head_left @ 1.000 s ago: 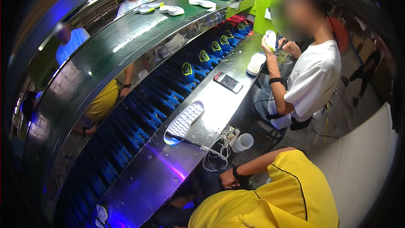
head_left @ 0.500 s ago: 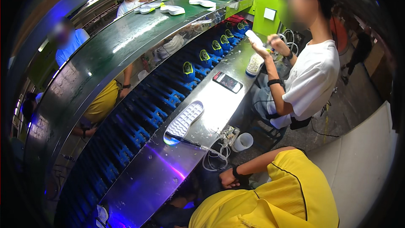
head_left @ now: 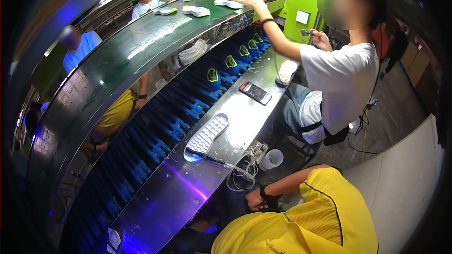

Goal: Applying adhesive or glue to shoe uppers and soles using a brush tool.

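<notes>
Hands [head_left: 254, 200] lie beside the bench [head_left: 157, 207], apart from its white sole [head_left: 209, 133], open or closed unclear.

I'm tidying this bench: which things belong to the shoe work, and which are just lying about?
Likely the work: white sole on the bench; soles on the belt; blue shoes.

Likely just lying about: phone; white cup, use unclear.

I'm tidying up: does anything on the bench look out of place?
Perhaps two things: a phone lies crosswise on the bench, unlike the lengthwise sole, and a black tool lies across that sole's end rather than beside it.
</notes>
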Motion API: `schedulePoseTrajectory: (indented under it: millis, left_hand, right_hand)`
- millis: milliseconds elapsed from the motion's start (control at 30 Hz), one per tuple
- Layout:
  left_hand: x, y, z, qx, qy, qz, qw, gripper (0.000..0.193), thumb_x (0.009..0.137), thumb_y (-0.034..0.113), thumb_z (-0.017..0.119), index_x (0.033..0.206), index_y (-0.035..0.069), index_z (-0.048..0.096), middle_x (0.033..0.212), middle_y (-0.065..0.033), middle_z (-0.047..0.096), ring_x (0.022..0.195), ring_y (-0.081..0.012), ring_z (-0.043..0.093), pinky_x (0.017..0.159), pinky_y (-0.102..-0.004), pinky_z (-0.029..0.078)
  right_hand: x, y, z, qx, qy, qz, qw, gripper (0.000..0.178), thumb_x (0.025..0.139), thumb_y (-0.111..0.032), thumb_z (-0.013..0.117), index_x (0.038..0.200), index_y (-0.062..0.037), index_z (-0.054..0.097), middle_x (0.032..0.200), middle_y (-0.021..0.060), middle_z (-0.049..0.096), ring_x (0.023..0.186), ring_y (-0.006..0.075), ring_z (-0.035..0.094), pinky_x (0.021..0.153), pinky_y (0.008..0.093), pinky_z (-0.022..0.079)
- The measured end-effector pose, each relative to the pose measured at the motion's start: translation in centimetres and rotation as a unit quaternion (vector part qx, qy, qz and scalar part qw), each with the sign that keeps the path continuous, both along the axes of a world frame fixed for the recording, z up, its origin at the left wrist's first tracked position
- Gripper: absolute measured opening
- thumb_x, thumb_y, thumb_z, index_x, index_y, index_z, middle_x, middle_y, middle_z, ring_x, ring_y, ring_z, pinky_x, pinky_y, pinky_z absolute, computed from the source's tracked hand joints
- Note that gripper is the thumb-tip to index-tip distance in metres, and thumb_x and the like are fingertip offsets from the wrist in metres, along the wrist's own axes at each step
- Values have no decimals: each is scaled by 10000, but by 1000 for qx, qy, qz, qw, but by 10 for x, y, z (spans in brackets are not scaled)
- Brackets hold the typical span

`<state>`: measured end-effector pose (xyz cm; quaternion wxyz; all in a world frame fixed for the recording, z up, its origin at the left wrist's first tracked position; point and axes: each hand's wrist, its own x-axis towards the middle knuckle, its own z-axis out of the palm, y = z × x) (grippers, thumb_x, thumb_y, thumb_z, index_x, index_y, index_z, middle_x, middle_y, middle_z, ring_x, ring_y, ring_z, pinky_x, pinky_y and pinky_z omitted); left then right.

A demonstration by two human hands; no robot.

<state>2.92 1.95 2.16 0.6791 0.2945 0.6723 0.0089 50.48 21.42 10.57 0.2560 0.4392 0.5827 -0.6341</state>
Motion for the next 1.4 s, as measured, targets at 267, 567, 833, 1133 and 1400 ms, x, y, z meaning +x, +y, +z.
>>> schedulePoseTrajectory:
  millis: [267,567,833,1133,1400]
  left_hand:
    - [-3,-7,-8,1,0,-10,1000,407,1011,421,647,1333,176,602,1071,-109,695,927,-258,688,727,-429,584]
    - [-9,-23,-18,0,-2,-19,1000,417,1010,422,650,1343,177,599,1080,-111,698,936,-258,690,734,-429,587]
    - [-17,-36,-29,0,-5,-31,1000,425,1009,422,653,1352,178,596,1089,-113,700,944,-258,692,740,-428,589]
    - [2,-54,-41,13,2,-66,998,409,990,415,659,1313,167,613,1065,-120,706,928,-260,698,740,-426,590]
    - [-44,-26,-94,118,77,-225,964,298,848,349,692,934,74,770,818,-163,746,748,-273,731,698,-415,575]
  right_hand:
    - [3,1,0,-7,0,-13,1000,183,702,-178,703,613,-19,690,559,107,667,482,246,688,470,354,499]
    - [0,2,6,-3,-9,-16,1000,167,707,-169,701,618,-29,684,564,105,661,486,250,688,475,354,498]
    - [-4,9,5,-2,-12,-16,1000,171,710,-161,694,625,-13,681,577,112,666,505,255,700,483,356,505]
    - [22,-6,5,-12,-8,-5,1000,178,702,-165,696,622,-7,679,578,122,663,509,259,702,486,356,508]
    - [-10,3,-1,-12,-10,-5,1000,173,730,-173,686,644,-22,694,585,97,666,507,249,698,488,368,514]
